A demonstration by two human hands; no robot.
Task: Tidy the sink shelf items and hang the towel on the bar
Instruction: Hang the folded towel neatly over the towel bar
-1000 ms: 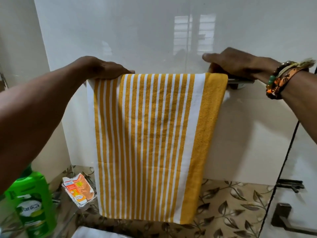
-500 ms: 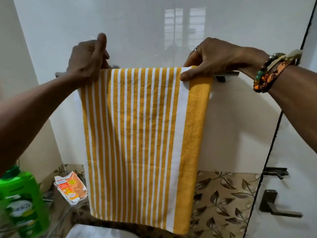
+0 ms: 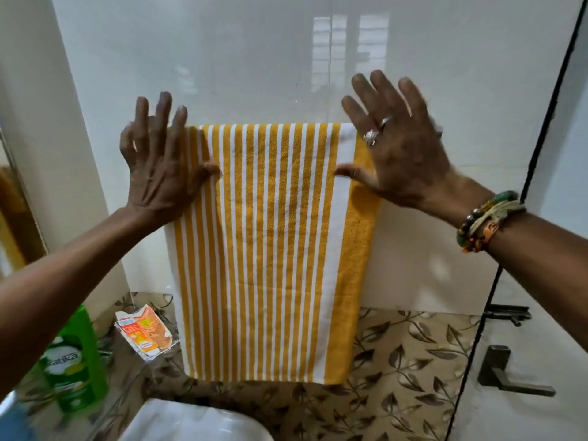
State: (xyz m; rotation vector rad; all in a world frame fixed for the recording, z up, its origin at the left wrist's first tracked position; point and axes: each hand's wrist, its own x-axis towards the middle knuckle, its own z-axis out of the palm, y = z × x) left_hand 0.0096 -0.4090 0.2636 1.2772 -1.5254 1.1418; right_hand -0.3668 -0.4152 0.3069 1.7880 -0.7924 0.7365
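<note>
On the far white wall: yellow-and-white striped towel [image 3: 270,249], hanging flat, folded over at its top. Left hand [image 3: 159,170], fingers spread straight, holding nothing, before the towel's left edge. Right hand [image 3: 401,154], likewise spread and empty, before its right edge. Near left: green bottle [image 3: 73,361], torn carton [image 3: 144,335].

The yellow-and-white striped cloth towel [image 3: 270,249] hangs before you, your left hand [image 3: 159,167] over its left edge, your right hand [image 3: 404,154] over its right. Below left, an orange cardboard carton [image 3: 144,334] lies right of a green plastic bottle [image 3: 73,361].

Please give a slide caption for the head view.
Left hand and right hand, both open, over the hanging yellow-striped towel.
</note>
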